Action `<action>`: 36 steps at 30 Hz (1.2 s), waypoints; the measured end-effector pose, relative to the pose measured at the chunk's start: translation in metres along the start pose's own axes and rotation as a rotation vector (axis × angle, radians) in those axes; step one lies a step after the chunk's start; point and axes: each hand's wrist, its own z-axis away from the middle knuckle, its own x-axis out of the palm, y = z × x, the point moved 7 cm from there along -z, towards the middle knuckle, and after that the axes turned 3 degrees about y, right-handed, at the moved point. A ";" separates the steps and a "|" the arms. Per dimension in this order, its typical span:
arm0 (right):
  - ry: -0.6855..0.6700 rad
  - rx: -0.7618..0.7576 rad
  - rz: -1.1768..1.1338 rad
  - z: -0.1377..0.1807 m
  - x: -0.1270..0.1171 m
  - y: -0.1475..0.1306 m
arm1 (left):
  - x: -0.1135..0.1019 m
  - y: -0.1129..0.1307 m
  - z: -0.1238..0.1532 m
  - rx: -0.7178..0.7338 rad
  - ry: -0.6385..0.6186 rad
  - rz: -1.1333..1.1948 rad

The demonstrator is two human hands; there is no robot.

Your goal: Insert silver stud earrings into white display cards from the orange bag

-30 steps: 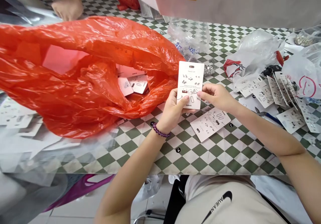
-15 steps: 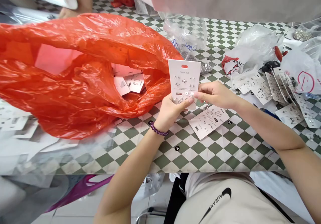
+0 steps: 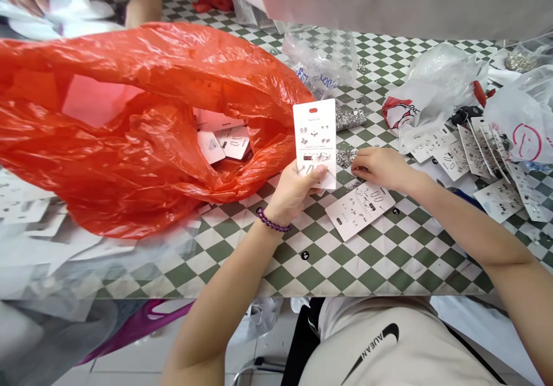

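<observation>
My left hand (image 3: 298, 193) holds a white earring card (image 3: 314, 138) upright by its lower edge, with the thumb across its front. Small silver pieces sit in rows on the card. My right hand (image 3: 380, 169) is just right of the card, fingertips pinched together beside a small heap of silver glitter-like pieces (image 3: 347, 157). Nothing shows between those fingers. Below it, a second earring card (image 3: 360, 210) lies flat on the green-and-white checkered table (image 3: 328, 265). To the left gapes a crumpled orange plastic bag (image 3: 129, 161), with several white cards (image 3: 233, 143) inside.
A co-worker's hand (image 3: 142, 14) sits beyond the orange bag at the top left. Clear plastic bags (image 3: 322, 57) and a white bag with a red drawn face (image 3: 521, 127) lie behind and right, among scattered cards. Blue-handled pliers (image 3: 464, 197) are partly hidden.
My right hand has moved off the card to the right and down. The left hand has turned the card more upright. The co-worker's hand has shifted at the top left.
</observation>
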 end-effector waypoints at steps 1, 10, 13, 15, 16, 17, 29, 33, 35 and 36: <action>0.016 0.012 -0.047 0.000 -0.002 -0.001 | 0.000 -0.001 0.000 0.002 -0.004 -0.009; 0.208 0.136 -0.903 0.007 -0.021 -0.021 | 0.002 -0.001 -0.002 0.020 -0.069 -0.031; 0.264 0.104 -1.058 0.011 -0.025 -0.029 | 0.003 -0.002 -0.001 0.024 -0.068 -0.050; 0.295 0.080 -1.069 0.013 -0.026 -0.033 | 0.003 -0.002 -0.001 0.025 -0.063 -0.059; 0.308 0.065 -1.051 0.014 -0.027 -0.034 | 0.003 -0.002 0.000 0.028 -0.060 -0.056; 0.319 0.051 -1.029 0.015 -0.028 -0.036 | 0.003 -0.002 0.000 0.034 -0.059 -0.050; 0.327 0.127 -1.496 0.019 -0.009 -0.052 | 0.023 -0.001 0.013 0.003 -0.206 0.260; 0.312 0.122 -1.549 0.021 -0.006 -0.066 | 0.027 0.001 0.018 0.017 -0.227 0.293; 0.315 0.155 -1.572 0.021 -0.005 -0.068 | 0.028 0.002 0.020 0.023 -0.221 0.286; 0.308 0.166 -1.591 0.020 -0.004 -0.070 | 0.030 0.002 0.021 0.020 -0.226 0.275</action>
